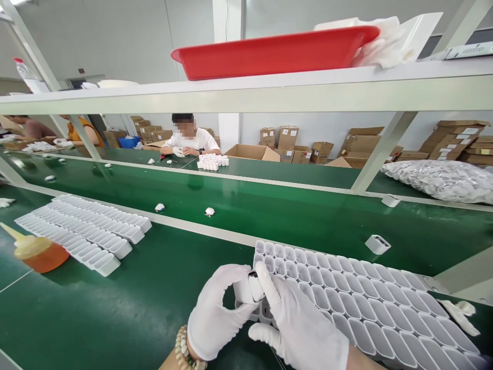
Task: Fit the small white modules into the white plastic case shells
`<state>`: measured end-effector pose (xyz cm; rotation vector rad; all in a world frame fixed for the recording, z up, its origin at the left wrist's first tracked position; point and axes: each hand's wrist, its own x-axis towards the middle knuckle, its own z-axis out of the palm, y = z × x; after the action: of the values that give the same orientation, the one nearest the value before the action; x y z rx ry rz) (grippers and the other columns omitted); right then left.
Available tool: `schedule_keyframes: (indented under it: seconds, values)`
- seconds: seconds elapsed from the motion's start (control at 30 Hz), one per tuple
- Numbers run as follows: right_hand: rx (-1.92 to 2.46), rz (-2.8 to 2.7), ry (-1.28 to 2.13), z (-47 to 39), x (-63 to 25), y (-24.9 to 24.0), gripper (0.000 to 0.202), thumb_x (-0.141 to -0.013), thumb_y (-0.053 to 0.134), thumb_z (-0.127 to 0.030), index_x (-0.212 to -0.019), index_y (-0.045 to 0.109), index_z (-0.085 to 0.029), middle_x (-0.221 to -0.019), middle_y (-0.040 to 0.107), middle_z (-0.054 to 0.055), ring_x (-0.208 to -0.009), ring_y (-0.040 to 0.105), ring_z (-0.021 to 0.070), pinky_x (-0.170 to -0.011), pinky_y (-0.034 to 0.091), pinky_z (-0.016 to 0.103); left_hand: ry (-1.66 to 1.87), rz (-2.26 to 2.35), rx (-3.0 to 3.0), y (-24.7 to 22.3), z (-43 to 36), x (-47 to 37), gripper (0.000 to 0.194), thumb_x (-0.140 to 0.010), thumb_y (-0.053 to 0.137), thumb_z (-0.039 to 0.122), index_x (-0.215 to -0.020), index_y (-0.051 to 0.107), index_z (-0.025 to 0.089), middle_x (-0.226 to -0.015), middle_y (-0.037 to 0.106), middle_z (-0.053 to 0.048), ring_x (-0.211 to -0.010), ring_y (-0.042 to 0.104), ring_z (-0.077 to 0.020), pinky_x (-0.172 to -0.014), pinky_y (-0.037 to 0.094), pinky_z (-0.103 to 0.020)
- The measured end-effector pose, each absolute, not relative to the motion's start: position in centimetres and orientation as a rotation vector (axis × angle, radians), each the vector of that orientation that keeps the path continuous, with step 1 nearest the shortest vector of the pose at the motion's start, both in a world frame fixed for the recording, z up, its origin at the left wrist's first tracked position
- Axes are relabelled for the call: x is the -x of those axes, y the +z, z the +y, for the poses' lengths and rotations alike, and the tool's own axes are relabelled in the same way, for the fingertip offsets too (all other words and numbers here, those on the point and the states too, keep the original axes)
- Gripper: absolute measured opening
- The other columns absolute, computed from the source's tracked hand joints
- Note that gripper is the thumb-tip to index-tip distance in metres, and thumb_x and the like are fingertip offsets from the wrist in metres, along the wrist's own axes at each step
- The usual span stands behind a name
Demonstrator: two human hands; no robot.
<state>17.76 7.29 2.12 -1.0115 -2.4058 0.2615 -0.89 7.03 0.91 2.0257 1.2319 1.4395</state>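
Near the lower middle, a small white plastic housing [243, 291] with a dark opening at its top is gripped between the thumb and fingers of my gloved left hand [219, 311]. My gloved right hand [300, 321] has its fingers against the housing's upper right side, while its thumb sticks out below, apart from the housing. Whatever those right fingertips pinch is partly hidden. Just behind and to the right stand rows of open white plastic housings [362, 303], packed side by side. The right hand covers part of the nearest ones.
More white housings [87, 231] stand in rows at left, beside an orange squeeze bottle [46, 257]. The green belt [269, 205] carries small white parts and one housing [378, 244]. A shelf [246, 97] with a red tray [269, 54] crosses overhead. A co-worker [196, 141] sits opposite.
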Motion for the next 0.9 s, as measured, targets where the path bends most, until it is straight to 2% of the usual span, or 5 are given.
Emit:
schedule_keyframes:
  seconds: [0.33, 0.43, 0.63, 0.77, 0.9]
  values:
    - [0.882, -2.362, 0.500, 7.7, -16.3, 1.2, 0.139, -0.069, 0.084, -0.024, -0.148, -0.030, -0.030, -0.111, 0.062, 0.009, -0.092, 0.063, 0.0292, -0.078, 0.058, 0.046, 1.573, 1.110, -1.971, 1.1, 6.9, 0.5, 0.029, -0.081, 0.069, 0.012, -0.105, 0.065, 0.026, -0.105, 0.070, -0.004, -0.089, 0.069, -0.0184, -0.084, 0.057, -0.032]
    - [0.788, -2.371, 0.583, 7.9, -16.4, 1.2, 0.136, -0.073, 0.083, -0.035, -0.147, -0.031, -0.033, -0.121, 0.058, 0.011, -0.096, 0.063, 0.0290, -0.080, 0.056, 0.044, 1.577, 1.023, -1.948, 1.4, 7.1, 0.7, 0.023, -0.080, 0.072, 0.013, -0.098, 0.066, 0.025, -0.101, 0.070, -0.002, -0.083, 0.070, -0.0168, -0.078, 0.058, -0.029]
    - [0.839, -2.069, 1.239, 8.6, -17.5, 3.4, 0.091, -0.093, 0.052, -0.056, -0.157, -0.005, -0.026, -0.108, 0.067, 0.009, -0.098, 0.065, 0.0277, -0.090, 0.051, 0.045, 1.473, 0.875, -1.896, 1.1, 6.8, 0.8, 0.037, -0.078, 0.079, 0.018, -0.111, 0.063, 0.025, -0.107, 0.071, -0.005, -0.094, 0.070, -0.0205, -0.083, 0.057, -0.029]
    - [0.869, -1.873, 1.675, 9.1, -17.5, 4.5, 0.101, -0.076, 0.071, -0.061, -0.154, 0.026, -0.017, -0.096, 0.071, 0.007, -0.102, 0.065, 0.0302, -0.098, 0.048, 0.048, 1.445, 0.734, -1.893, 0.5, 6.6, 0.5, 0.042, -0.076, 0.080, 0.014, -0.111, 0.060, 0.027, -0.108, 0.070, -0.003, -0.087, 0.070, -0.0173, -0.077, 0.057, -0.025]
    - [0.820, -1.742, 1.759, 9.2, -17.0, 4.4, 0.091, -0.067, 0.080, -0.059, -0.142, 0.049, -0.017, -0.118, 0.068, 0.012, -0.115, 0.062, 0.0325, -0.101, 0.048, 0.046, 1.474, 0.735, -1.850, 0.2, 6.5, 0.3, 0.044, -0.071, 0.084, 0.014, -0.108, 0.062, 0.027, -0.105, 0.071, -0.002, -0.088, 0.070, -0.0174, -0.078, 0.056, -0.025]
